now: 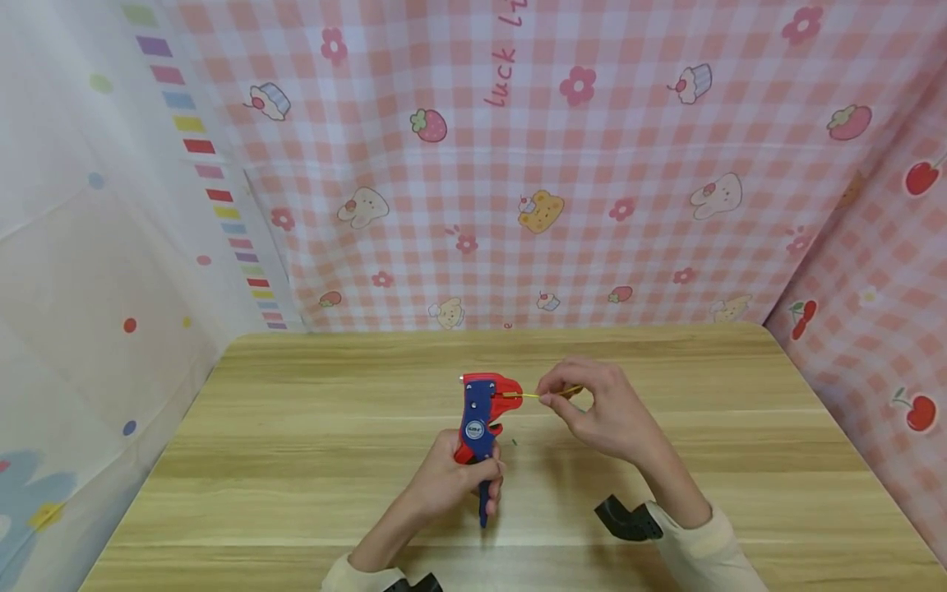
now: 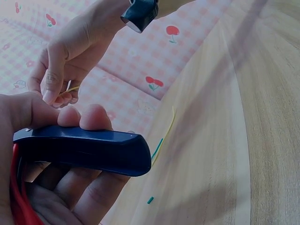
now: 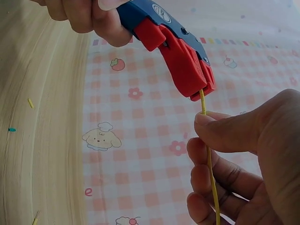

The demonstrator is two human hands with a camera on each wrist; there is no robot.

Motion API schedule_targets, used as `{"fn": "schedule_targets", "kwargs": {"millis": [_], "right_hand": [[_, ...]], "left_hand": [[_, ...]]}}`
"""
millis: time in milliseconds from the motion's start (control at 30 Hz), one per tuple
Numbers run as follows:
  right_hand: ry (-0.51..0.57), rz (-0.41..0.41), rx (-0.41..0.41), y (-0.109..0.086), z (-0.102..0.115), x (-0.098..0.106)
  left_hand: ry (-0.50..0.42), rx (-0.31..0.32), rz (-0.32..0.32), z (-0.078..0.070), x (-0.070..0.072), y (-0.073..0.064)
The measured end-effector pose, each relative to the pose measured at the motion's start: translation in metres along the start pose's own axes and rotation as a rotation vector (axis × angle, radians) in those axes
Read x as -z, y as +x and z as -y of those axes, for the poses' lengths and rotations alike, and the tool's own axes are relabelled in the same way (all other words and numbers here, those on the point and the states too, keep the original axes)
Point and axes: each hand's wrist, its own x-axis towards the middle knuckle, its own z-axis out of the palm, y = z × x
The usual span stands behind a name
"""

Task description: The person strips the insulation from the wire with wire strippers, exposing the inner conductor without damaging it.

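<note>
Near the middle of the wooden table, my left hand point(image 1: 447, 477) grips the handle of a blue and red wire stripper point(image 1: 477, 411), held upright with its red head at the top. To its right, my right hand point(image 1: 607, 415) pinches a thin yellow wire point(image 3: 213, 183) between thumb and index finger. The wire runs from those fingertips into the red nose of the stripper, where its end is hidden. Its other part trails down past the curled fingers in the right wrist view. In the left wrist view the navy handle point(image 2: 89, 147) lies across my fingers.
On the wooden table point(image 1: 311, 411) lie a small green piece point(image 2: 150, 200) and a yellow bit point(image 3: 31, 103). A loose yellow strand point(image 2: 171, 124) and a green strand point(image 2: 157, 146) lie there too. A pink checked cloth point(image 1: 473, 164) hangs behind the table.
</note>
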Motion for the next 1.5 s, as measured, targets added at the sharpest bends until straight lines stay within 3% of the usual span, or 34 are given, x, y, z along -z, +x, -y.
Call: {"fn": "schedule_targets", "kwargs": {"millis": [367, 633, 1267, 1500], "right_hand": [[0.000, 0.017, 0.000, 0.001, 0.003, 0.003], [-0.019, 0.002, 0.039, 0.002, 0.000, -0.002], [-0.028, 0.017, 0.012, 0.002, -0.002, 0.001], [-0.010, 0.007, -0.016, -0.001, -0.003, 0.004]], "left_hand": [[0.019, -0.041, -0.041, 0.002, -0.006, -0.002], [0.017, -0.047, -0.170, 0.004, -0.010, 0.000], [-0.038, -0.031, -0.179, 0.003, -0.004, -0.001], [-0.022, -0.017, -0.131, 0.001, 0.000, 0.000]]}}
